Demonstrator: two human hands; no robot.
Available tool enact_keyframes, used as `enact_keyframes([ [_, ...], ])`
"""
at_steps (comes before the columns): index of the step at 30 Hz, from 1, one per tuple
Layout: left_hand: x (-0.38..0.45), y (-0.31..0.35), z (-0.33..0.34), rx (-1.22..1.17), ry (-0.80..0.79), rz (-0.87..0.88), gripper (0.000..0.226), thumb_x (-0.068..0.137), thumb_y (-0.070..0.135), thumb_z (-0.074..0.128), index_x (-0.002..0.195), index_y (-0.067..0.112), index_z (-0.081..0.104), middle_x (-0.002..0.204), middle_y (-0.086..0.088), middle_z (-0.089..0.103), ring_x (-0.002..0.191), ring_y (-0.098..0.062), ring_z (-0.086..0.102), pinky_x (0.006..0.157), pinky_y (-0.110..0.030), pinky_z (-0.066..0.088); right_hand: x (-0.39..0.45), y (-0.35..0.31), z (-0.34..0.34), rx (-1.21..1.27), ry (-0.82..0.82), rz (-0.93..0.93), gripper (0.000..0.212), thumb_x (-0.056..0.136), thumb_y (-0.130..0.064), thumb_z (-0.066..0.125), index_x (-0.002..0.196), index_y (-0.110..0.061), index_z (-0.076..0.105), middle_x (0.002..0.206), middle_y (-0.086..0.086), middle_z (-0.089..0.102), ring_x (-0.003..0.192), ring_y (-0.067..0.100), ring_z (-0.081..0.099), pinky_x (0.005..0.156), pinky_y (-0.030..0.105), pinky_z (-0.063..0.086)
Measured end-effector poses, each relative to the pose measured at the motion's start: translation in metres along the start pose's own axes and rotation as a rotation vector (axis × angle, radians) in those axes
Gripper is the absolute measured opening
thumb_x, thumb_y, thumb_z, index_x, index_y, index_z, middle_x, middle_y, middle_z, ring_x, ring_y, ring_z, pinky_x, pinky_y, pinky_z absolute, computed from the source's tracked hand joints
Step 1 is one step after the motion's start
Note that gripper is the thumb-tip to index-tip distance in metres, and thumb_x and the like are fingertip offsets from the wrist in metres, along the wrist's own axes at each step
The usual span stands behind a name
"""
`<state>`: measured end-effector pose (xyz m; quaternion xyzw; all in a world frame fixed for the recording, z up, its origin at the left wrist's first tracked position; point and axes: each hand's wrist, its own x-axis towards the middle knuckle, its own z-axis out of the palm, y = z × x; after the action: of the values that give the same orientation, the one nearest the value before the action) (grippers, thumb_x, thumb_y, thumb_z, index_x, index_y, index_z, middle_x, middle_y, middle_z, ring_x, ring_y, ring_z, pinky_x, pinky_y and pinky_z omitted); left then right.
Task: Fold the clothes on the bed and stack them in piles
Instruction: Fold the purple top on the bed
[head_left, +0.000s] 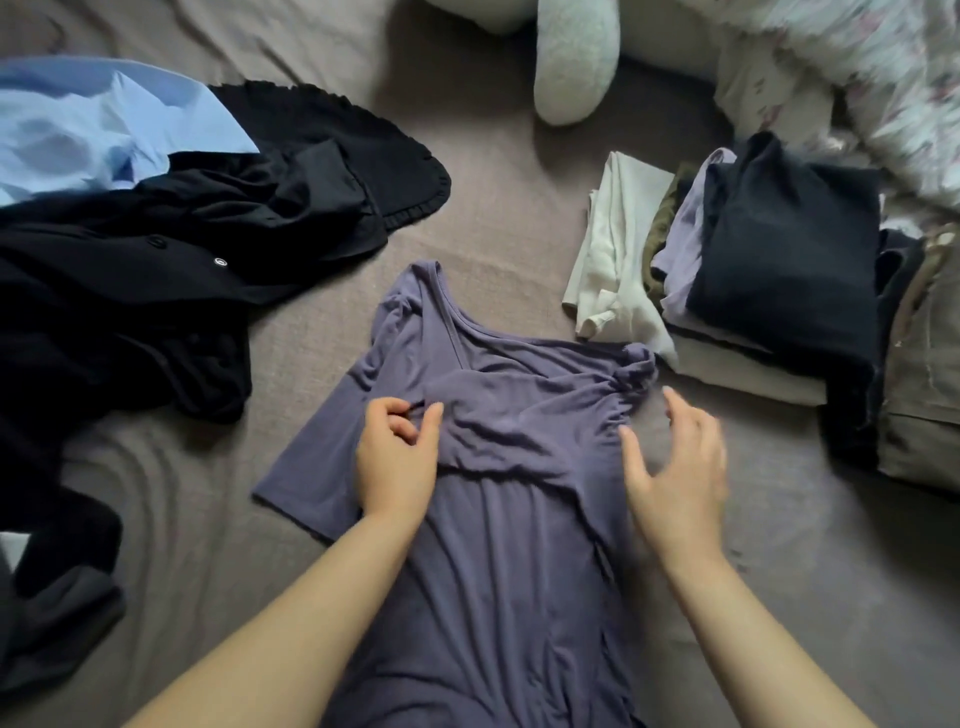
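A purple short-sleeved top (498, 519) lies spread on the grey-brown bed sheet (498, 218), neckline away from me, its right sleeve bunched up. My left hand (397, 462) rests on the chest of the top and pinches a fold of its fabric between thumb and fingers. My right hand (675, 467) hovers at the top's right side with fingers spread and slightly blurred, holding nothing. To the right stands a pile of folded clothes (779, 270) with a dark navy piece on top and a white folded piece (618, 249) beside it.
A heap of unfolded black clothes (171, 249) and a light blue shirt (93, 124) lies at the left. A white plush toy (576, 62) sits at the far edge. A floral blanket (883, 78) fills the far right corner.
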<state>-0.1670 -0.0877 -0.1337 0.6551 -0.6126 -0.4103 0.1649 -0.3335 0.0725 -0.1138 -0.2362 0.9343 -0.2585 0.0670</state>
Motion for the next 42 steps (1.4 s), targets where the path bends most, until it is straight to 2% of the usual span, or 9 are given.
enact_keyframes([
  [7, 0.022, -0.061, -0.072, 0.330, 0.231, -0.395, 0.057, 0.073, 0.041, 0.077, 0.119, 0.014, 0.055, 0.134, -0.017, 0.038, 0.124, -0.037, 0.036, 0.104, -0.045, 0.029, -0.056, -0.031, 0.068, -0.163, -0.337, -0.604, 0.051, 0.092, -0.036, 0.042, 0.139, -0.017, 0.049, 0.151, 0.004, 0.039, 0.141, 0.023, 0.032, 0.112, 0.039, 0.025],
  [12, 0.043, -0.066, -0.098, 0.134, 0.178, -0.161, 0.018, 0.093, 0.022, 0.058, 0.085, 0.006, 0.053, 0.088, -0.018, 0.055, 0.093, -0.035, 0.056, 0.081, -0.040, 0.040, -0.053, -0.066, 0.094, -0.329, -0.435, -0.489, 0.056, 0.085, -0.051, 0.039, 0.121, -0.018, 0.066, 0.138, 0.011, 0.054, 0.128, 0.034, 0.050, 0.104, 0.049, 0.023],
  [19, 0.021, 0.033, -0.117, -0.289, -0.301, -0.026, 0.024, 0.087, 0.028, 0.063, 0.077, 0.009, 0.053, 0.052, -0.011, 0.052, 0.033, -0.010, 0.041, 0.034, -0.015, 0.031, -0.074, -0.171, 0.054, 0.474, -0.692, -0.443, 0.078, 0.072, -0.051, 0.070, 0.139, -0.021, 0.044, 0.134, -0.007, 0.053, 0.126, 0.010, 0.048, 0.105, 0.028, 0.039],
  [24, 0.018, 0.086, -0.111, -0.397, -0.379, 0.386, 0.034, 0.088, 0.052, 0.052, 0.090, 0.019, 0.059, 0.077, 0.013, 0.058, 0.072, 0.003, 0.053, 0.070, -0.010, 0.040, -0.072, -0.188, 0.017, 0.833, -0.347, -0.021, 0.018, 0.076, -0.025, 0.057, 0.091, -0.028, 0.066, 0.085, -0.011, 0.068, 0.080, 0.006, 0.063, 0.073, 0.024, 0.051],
  [26, 0.027, 0.092, -0.095, -0.154, -0.631, 0.600, 0.056, 0.081, 0.075, 0.038, 0.108, 0.030, 0.059, 0.107, 0.019, 0.059, 0.108, 0.007, 0.050, 0.098, -0.013, 0.031, -0.060, -0.179, 0.000, 0.952, -0.292, 0.062, 0.009, 0.078, -0.028, 0.060, 0.084, -0.026, 0.067, 0.080, -0.011, 0.069, 0.076, 0.002, 0.062, 0.070, 0.020, 0.050],
  [29, 0.052, 0.085, -0.062, 0.458, -0.791, 0.834, 0.084, 0.064, 0.095, 0.012, 0.085, 0.032, 0.062, 0.092, 0.016, 0.065, 0.100, -0.001, 0.054, 0.110, -0.029, 0.016, -0.034, -0.143, -0.012, 0.924, -0.114, 0.145, 0.009, 0.081, -0.017, 0.059, 0.086, -0.022, 0.065, 0.079, -0.015, 0.069, 0.075, -0.003, 0.061, 0.070, 0.014, 0.048],
  [32, 0.085, 0.071, -0.037, 0.793, -0.643, 1.004, 0.071, 0.071, 0.087, 0.027, 0.069, 0.021, 0.053, 0.070, 0.001, 0.063, 0.079, -0.019, 0.059, 0.099, -0.037, 0.027, -0.005, -0.089, -0.008, 0.747, 0.028, 0.340, 0.019, 0.091, -0.013, 0.061, 0.073, -0.014, 0.056, 0.062, -0.008, 0.059, 0.060, -0.002, 0.049, 0.062, 0.021, 0.043],
  [36, 0.104, 0.078, -0.014, 0.925, -0.432, 1.029, 0.020, 0.089, 0.039, 0.055, 0.094, 0.021, 0.062, 0.095, -0.009, 0.069, 0.098, -0.029, 0.060, 0.086, -0.037, 0.024, 0.017, -0.038, 0.012, 0.408, -0.010, 0.434, 0.042, 0.096, -0.022, 0.055, 0.060, -0.009, 0.038, 0.054, 0.001, 0.034, 0.055, 0.014, 0.031, 0.053, 0.030, 0.029],
  [42, 0.108, 0.063, 0.005, 0.904, -0.155, 0.875, 0.043, 0.079, 0.020, 0.065, 0.121, 0.015, 0.060, 0.125, -0.013, 0.053, 0.122, -0.031, 0.040, 0.091, -0.040, 0.021, 0.039, -0.013, 0.033, 0.302, -0.079, 0.450, 0.023, 0.087, -0.027, 0.069, 0.094, -0.007, 0.061, 0.066, 0.004, 0.052, 0.071, 0.020, 0.051, 0.066, 0.029, 0.034],
])
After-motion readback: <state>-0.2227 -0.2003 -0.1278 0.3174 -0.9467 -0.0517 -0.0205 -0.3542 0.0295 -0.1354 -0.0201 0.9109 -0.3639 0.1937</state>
